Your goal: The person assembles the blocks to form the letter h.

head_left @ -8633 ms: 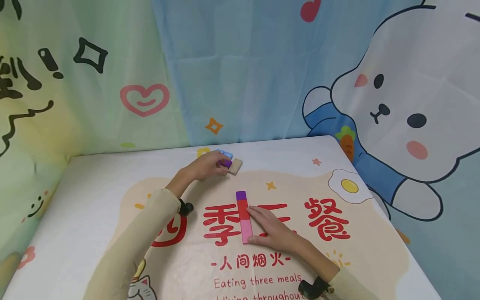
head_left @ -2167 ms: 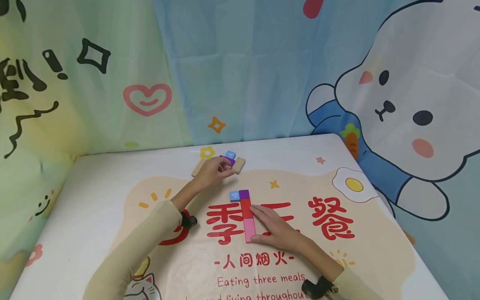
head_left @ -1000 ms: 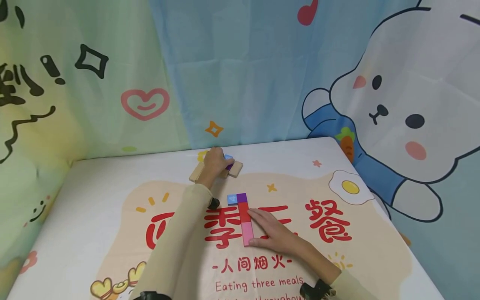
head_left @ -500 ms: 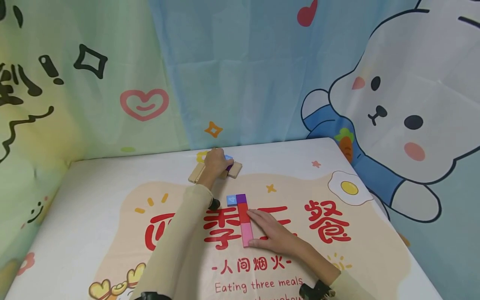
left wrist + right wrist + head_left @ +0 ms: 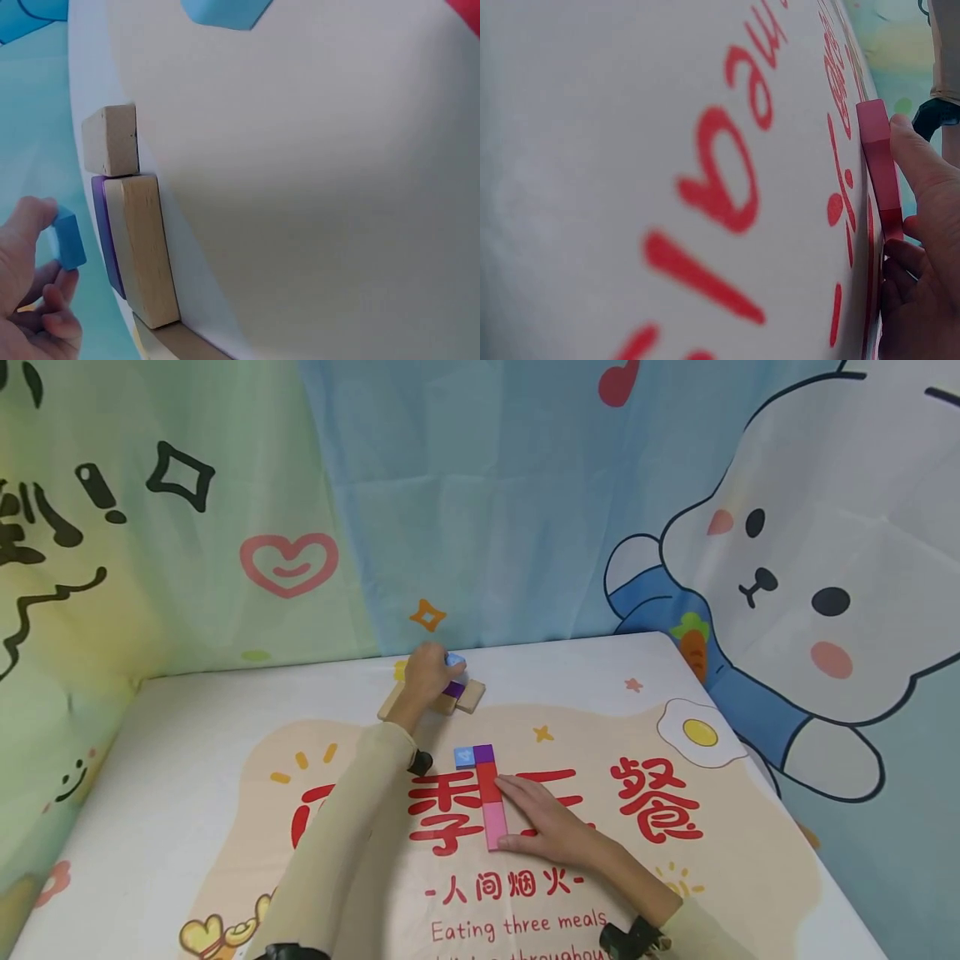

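My left hand (image 5: pixel 427 675) is at the back of the table, pinching a small blue block (image 5: pixel 69 238) between thumb and fingers, raised above the other blocks there. Mid-table, a red block (image 5: pixel 487 782) and a pink block (image 5: pixel 495 827) form a column with a purple block (image 5: pixel 483 753) at its far end. Left of the purple one lies a light-blue block (image 5: pixel 464 758) with a pale mark on top. My right hand (image 5: pixel 551 820) rests along the column's right side, fingertips at the red block and thumb by the pink block's near end.
Beneath the left hand lie several plain wooden blocks (image 5: pixel 471 696) and another purple block (image 5: pixel 454 689). A printed cloth covers the table (image 5: pixel 600 677), whose back edge meets a cartoon curtain (image 5: pixel 487 527).
A light-blue block has appeared left of the column's purple end since the oldest frame. Over the last half second my left hand has risen slightly, carrying a blue block; the right hand has stayed put.
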Available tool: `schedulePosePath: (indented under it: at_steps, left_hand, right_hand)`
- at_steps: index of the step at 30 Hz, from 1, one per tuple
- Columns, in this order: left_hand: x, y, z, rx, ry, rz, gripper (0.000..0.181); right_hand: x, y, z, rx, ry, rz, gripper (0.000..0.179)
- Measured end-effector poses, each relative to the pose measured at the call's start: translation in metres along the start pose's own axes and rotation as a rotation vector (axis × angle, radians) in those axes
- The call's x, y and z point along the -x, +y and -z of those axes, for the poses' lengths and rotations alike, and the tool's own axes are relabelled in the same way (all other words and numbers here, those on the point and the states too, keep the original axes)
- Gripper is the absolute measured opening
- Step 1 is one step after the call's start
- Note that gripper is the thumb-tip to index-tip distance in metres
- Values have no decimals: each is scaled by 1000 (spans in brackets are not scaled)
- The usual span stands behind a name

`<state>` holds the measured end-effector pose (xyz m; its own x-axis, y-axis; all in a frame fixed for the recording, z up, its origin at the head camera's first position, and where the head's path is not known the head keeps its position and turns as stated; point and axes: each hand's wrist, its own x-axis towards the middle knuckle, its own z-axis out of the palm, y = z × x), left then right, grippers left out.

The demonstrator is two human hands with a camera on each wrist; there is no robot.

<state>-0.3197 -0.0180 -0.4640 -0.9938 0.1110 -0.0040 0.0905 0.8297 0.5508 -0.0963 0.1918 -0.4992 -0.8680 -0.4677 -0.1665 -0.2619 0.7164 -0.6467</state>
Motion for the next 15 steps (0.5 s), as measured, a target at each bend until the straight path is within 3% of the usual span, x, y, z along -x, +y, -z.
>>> schedulePosePath:
  at_steps: [15]
  left_hand:
    - [2, -7, 3, -30, 0, -32, 38]
  right_hand:
    - [0, 0, 1, 3, -8, -2, 87]
